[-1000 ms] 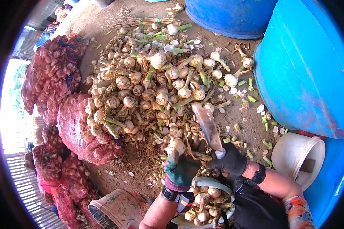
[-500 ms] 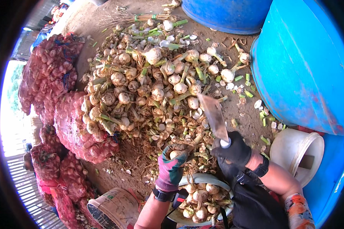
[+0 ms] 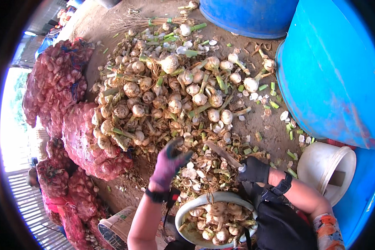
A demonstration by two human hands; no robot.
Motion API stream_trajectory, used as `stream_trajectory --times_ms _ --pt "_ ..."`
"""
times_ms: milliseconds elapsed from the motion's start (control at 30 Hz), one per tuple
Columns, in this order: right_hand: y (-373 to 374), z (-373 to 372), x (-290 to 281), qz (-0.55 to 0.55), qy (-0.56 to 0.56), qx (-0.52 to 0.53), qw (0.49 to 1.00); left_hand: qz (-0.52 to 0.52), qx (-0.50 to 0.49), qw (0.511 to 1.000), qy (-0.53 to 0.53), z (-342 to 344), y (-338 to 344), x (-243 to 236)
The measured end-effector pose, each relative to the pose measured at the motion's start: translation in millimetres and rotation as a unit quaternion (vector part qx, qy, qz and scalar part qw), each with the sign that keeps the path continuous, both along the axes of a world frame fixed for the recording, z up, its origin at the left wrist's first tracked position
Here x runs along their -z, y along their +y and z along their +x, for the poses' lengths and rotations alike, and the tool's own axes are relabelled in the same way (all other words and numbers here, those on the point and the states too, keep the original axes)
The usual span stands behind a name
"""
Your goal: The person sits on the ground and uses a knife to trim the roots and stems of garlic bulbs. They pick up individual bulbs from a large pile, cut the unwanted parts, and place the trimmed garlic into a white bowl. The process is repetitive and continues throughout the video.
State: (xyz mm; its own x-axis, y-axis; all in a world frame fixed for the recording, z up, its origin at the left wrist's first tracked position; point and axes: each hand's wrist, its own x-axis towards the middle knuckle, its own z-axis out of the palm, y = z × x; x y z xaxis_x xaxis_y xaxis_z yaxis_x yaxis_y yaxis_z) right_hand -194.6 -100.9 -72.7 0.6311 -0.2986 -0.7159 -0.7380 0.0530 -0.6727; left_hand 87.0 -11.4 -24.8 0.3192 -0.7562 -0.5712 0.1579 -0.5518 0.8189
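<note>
My left hand (image 3: 171, 163), in a pink and dark green glove, reaches over the near side of a heap of garlic bulbs (image 3: 169, 64) with long stalks. Its fingers are spread and nothing shows between them. In a black glove, my right hand (image 3: 254, 170) is closed round the handle of a broad-bladed knife (image 3: 221, 153). The blade points left and away, above cut stalks and peelings. Right in front of me, a pale round basin (image 3: 180, 216) holds several trimmed garlic bulbs (image 3: 218, 209).
Pink mesh sacks (image 3: 91, 137) stand along the left, and a dirty bucket (image 3: 117, 225) lies near them. A white bucket (image 3: 316, 162) lies tipped at the right. Large blue tubs (image 3: 333, 75) fill the far right. A twig broom (image 3: 154, 21) lies behind the heap.
My left hand has let go of a garlic bulb and moved left and slightly forward, its fingers opening. The knife has dropped lower, its blade turned more to the left.
</note>
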Motion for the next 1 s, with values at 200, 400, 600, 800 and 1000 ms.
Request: stream_trajectory --times_ms 200,400,600,800,1000 --pt "-11 6 -28 0.008 -0.027 0.015 0.999 0.033 -0.125 0.985 0.114 18 -57 73" --pt "-9 -15 6 -0.019 -0.037 0.078 0.996 -0.009 -0.063 0.997 0.038 26 13 131" --pt "-10 1 -19 -0.104 -0.058 0.016 0.993 -0.120 -0.178 0.973 0.085 6 33 85" --pt "-10 26 -60 -0.216 -0.086 0.016 0.973 -0.145 -0.107 0.960 0.216 -34 45 20" --pt "2 31 -70 -0.314 -0.141 -0.061 0.937 -0.100 -0.005 0.979 0.180 -64 53 -10"
